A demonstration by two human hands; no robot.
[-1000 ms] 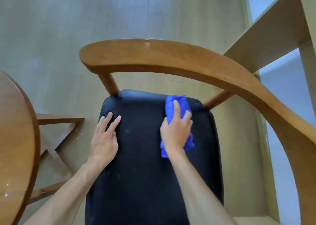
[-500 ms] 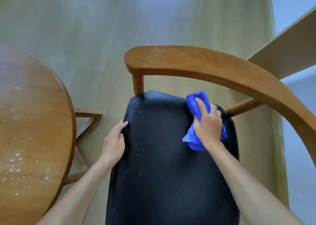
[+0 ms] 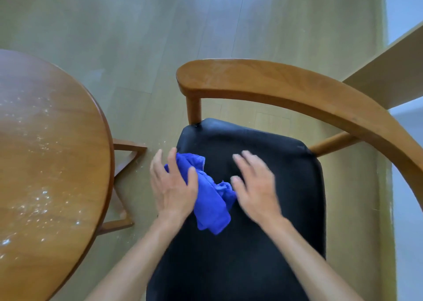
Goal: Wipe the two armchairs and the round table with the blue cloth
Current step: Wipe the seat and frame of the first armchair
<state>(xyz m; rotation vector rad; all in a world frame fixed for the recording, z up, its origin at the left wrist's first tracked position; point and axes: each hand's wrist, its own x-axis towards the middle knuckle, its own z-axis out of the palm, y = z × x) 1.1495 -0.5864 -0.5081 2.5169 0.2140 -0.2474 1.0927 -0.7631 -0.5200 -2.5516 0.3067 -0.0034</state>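
Mostly wood floor (image 3: 142,37), dusty round table (image 3: 45,154), black seat (image 3: 263,243)

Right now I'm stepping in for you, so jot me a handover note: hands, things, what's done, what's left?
Left hand: thumb and fingers round the crumpled blue cloth, at the black padded seat of the wooden armchair.
Right hand: open, blurred, beside the cloth.
Done: cannot tell how much of the seat.
Left: the round wooden table, which shows white specks; the second armchair is out of view.

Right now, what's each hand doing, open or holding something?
Left hand: holds the cloth, thumb over it.
Right hand: open, fingers straight, blurred, beside the cloth.
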